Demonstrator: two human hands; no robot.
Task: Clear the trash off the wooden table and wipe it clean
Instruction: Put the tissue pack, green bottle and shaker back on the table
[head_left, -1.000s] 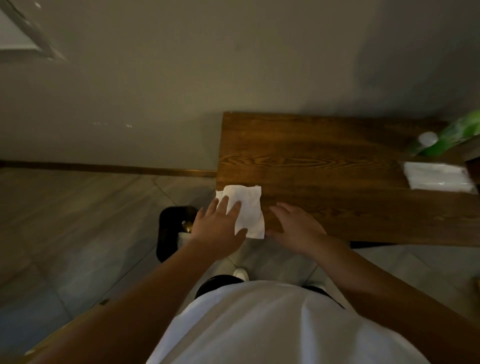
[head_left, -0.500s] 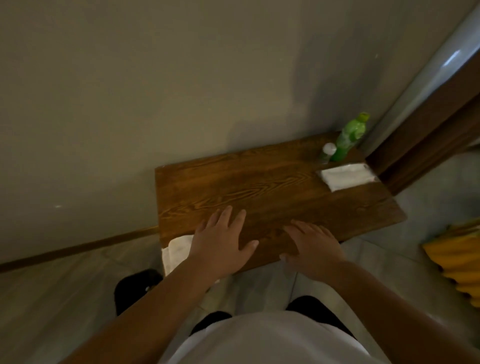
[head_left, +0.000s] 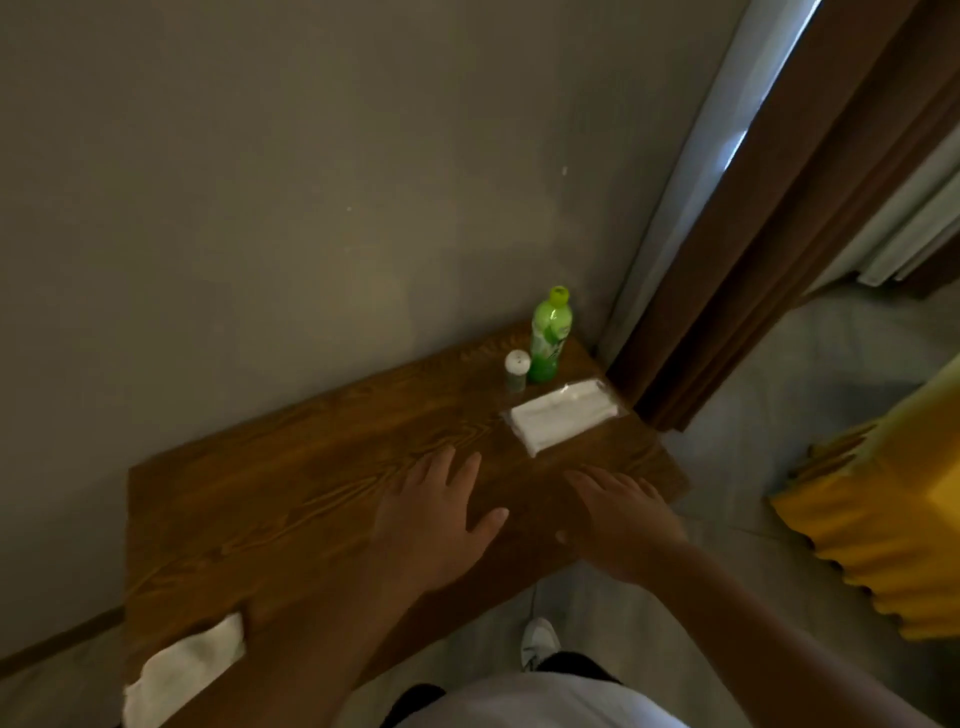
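The wooden table (head_left: 270, 499) stands against the wall. A white tissue (head_left: 182, 670) lies on its near left corner, partly over the edge. At the far right end stand a green bottle (head_left: 549, 335) and a small white-capped container (head_left: 517, 368), with a pack of white tissues (head_left: 563, 414) lying in front of them. My left hand (head_left: 434, 519) hovers over the middle of the table, fingers spread, holding nothing. My right hand (head_left: 621, 519) is open over the table's near right edge, a short way from the pack.
A brown door frame (head_left: 779, 218) rises just right of the table. A yellow object (head_left: 883, 519) sits on the floor at the right. My white shoe (head_left: 540, 642) shows below the table's front edge. A grey wall backs the table.
My left hand has let go of the white tissue, left at the table's left corner. Both hands moved right toward the bottle end, and the view swung right; the dark bin is out of view.
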